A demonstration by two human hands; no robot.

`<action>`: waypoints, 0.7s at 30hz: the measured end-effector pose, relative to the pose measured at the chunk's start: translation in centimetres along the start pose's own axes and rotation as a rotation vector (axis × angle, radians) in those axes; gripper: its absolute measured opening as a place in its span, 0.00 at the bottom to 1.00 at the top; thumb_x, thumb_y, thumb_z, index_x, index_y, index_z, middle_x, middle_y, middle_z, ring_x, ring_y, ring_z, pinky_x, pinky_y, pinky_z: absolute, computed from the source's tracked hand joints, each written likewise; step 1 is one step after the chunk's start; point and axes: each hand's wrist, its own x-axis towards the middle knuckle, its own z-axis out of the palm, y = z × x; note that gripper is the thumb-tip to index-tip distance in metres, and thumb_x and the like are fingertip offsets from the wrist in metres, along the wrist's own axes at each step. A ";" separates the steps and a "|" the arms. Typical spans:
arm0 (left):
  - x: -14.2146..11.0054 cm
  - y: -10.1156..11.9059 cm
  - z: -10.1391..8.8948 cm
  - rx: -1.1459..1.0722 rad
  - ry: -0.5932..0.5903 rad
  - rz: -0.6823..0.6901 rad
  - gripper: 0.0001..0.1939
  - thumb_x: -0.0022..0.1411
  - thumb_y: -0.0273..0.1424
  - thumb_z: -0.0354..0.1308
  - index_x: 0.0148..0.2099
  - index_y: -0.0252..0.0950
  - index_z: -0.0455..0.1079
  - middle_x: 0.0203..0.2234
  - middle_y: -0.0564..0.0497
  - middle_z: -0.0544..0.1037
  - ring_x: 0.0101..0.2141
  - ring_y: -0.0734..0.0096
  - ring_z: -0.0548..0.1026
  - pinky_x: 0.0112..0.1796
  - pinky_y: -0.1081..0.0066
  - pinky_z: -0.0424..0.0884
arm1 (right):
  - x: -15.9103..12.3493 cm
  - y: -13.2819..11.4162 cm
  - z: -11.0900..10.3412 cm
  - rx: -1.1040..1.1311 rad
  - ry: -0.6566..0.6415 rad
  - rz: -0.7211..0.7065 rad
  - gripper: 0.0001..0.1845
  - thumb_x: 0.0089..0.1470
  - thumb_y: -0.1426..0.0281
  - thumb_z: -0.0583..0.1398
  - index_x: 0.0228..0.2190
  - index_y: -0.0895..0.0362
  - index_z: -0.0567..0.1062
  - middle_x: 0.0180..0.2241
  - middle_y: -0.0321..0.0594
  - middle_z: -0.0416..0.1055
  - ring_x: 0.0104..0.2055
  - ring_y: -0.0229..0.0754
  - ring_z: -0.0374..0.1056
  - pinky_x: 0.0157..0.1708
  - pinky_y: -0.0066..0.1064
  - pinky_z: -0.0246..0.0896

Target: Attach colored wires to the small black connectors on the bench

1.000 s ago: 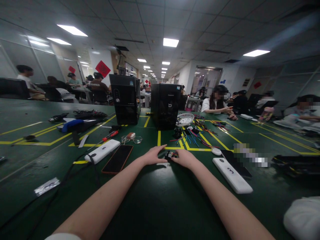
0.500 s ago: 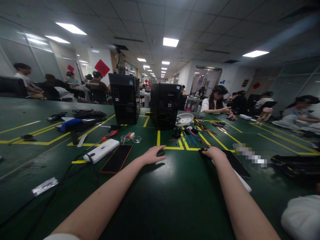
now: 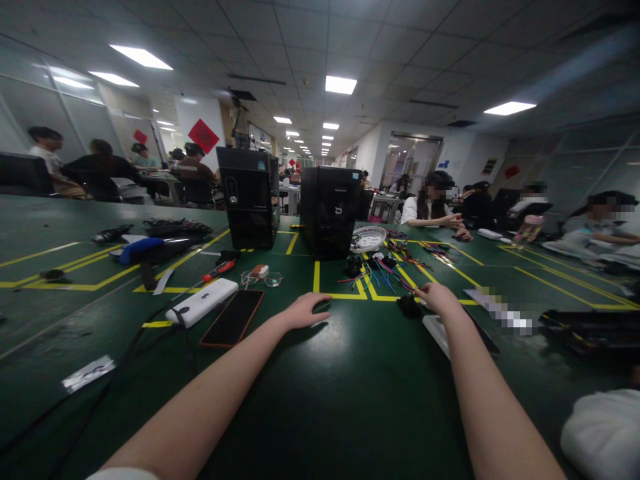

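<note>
My left hand (image 3: 306, 311) rests over the green table with thumb and fingers apart and nothing between them. Further right, my right hand (image 3: 440, 299) is bent downward, its fingers slightly apart, close to the ends of a bundle of coloured wires (image 3: 383, 275). A small black part (image 3: 410, 307), perhaps a cable connector, lies on the table just left of that hand, apart from the fingers. Beneath the right wrist, a white power bank (image 3: 437, 333) and a dark phone (image 3: 486, 333) are partly covered.
Two black computer towers (image 3: 249, 200) (image 3: 330, 213) stand at the back, beside a white basket (image 3: 369, 238). On the left lie a phone (image 3: 234, 319), a white power bank (image 3: 204, 301), glasses (image 3: 273, 279), a red screwdriver (image 3: 219, 271) and cables. A person (image 3: 433, 207) sits across the table.
My right hand carried the small black part from beside my left hand to the right, set it down by the wires and drew away from it. My left hand stayed put.
</note>
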 end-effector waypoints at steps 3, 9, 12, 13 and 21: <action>0.1 0.1 0.0 0.006 -0.001 0.009 0.24 0.57 0.41 0.52 0.54 0.38 0.61 0.50 0.46 0.67 0.49 0.60 0.65 0.49 0.63 0.59 | 0.1 -0.3 0.1 -0.028 0.032 -0.066 0.16 0.51 0.63 0.54 0.36 0.60 0.75 0.35 0.46 0.73 0.36 0.43 0.68 0.31 0.28 0.57; 0.2 0.1 -0.1 0.015 -0.004 0.025 0.21 0.57 0.40 0.52 0.52 0.39 0.64 0.48 0.47 0.69 0.48 0.60 0.66 0.49 0.63 0.60 | 0.0 -1.0 0.3 -0.035 -0.006 -0.139 0.17 0.48 0.69 0.54 0.41 0.56 0.74 0.40 0.44 0.72 0.40 0.43 0.67 0.32 0.26 0.57; 0.1 0.1 -0.1 0.015 -0.006 0.021 0.21 0.57 0.39 0.53 0.52 0.39 0.64 0.48 0.47 0.69 0.48 0.60 0.66 0.49 0.63 0.60 | -0.2 -1.3 0.3 -0.045 -0.020 -0.157 0.18 0.48 0.70 0.54 0.41 0.57 0.74 0.42 0.44 0.71 0.42 0.43 0.67 0.34 0.26 0.57; 0.1 0.1 -0.1 0.015 -0.006 0.020 0.21 0.57 0.39 0.53 0.52 0.39 0.64 0.48 0.47 0.69 0.48 0.60 0.66 0.49 0.63 0.60 | -0.2 -1.4 0.4 -0.049 -0.024 -0.164 0.18 0.48 0.70 0.54 0.41 0.57 0.74 0.42 0.44 0.71 0.42 0.43 0.67 0.34 0.26 0.57; 0.1 -0.3 0.2 0.021 0.003 0.024 0.20 0.57 0.39 0.53 0.51 0.39 0.65 0.48 0.48 0.69 0.48 0.61 0.66 0.49 0.62 0.59 | -0.2 -1.7 0.8 -0.085 -0.025 -0.195 0.18 0.48 0.71 0.53 0.41 0.57 0.74 0.40 0.44 0.72 0.40 0.43 0.67 0.34 0.27 0.57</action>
